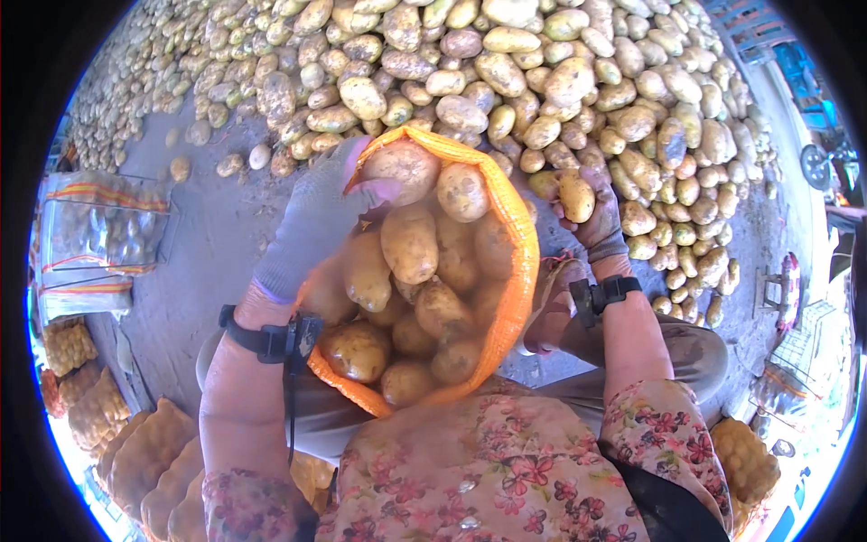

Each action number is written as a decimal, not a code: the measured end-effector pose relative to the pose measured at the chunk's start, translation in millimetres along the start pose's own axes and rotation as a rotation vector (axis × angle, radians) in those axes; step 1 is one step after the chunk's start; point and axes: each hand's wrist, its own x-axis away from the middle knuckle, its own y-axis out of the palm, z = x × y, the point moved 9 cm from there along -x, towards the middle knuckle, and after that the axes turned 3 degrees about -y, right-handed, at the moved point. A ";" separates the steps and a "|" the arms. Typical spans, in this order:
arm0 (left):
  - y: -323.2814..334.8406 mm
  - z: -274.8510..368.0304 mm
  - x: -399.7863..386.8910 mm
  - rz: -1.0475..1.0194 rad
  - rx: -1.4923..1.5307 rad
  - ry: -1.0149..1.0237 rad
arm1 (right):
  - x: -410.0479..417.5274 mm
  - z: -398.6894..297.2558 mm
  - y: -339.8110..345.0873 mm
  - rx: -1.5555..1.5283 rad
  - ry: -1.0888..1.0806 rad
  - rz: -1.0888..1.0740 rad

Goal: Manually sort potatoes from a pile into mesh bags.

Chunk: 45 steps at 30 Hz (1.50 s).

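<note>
An orange mesh sack [521, 264] stands with its mouth wide between my knees, and many potatoes [409, 244] lie inside it. My left hand [332, 203], in a pale knit glove, grips the sack's rim at the far left, its fingers against a large potato [399, 169] near the top. To the right of the sack, my right hand [590, 206], gloved and dirty, holds a yellowish potato [576, 196] near the edge of the heap. Another potato shows right behind that hand.
A big heap of loose potatoes [501, 74] spreads over the concrete floor [203, 223] ahead and to the right. Filled mesh sacks [149, 461] line the lower left, with another filled sack [745, 461] at lower right. Clear-sided packs [101, 230] lie at the left.
</note>
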 end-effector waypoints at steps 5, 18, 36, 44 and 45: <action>1.0 18.1 -2.5 -0.065 -0.035 0.118 | 36.6 -62.0 65.5 -0.112 -0.184 -0.013; -0.7 9.6 -7.5 -0.060 -0.226 0.080 | 97.3 -71.4 105.2 -0.208 -0.100 -0.051; 4.7 30.4 -2.0 -0.092 -0.150 0.131 | 156.3 -134.7 125.7 0.194 -0.384 -0.032; -3.1 2.1 -10.2 -0.044 -0.091 0.148 | 193.0 -141.3 256.8 1.446 -1.078 -0.071; -2.8 2.6 -9.4 -0.050 -0.113 0.156 | 175.3 -98.9 254.9 1.635 -0.946 -0.160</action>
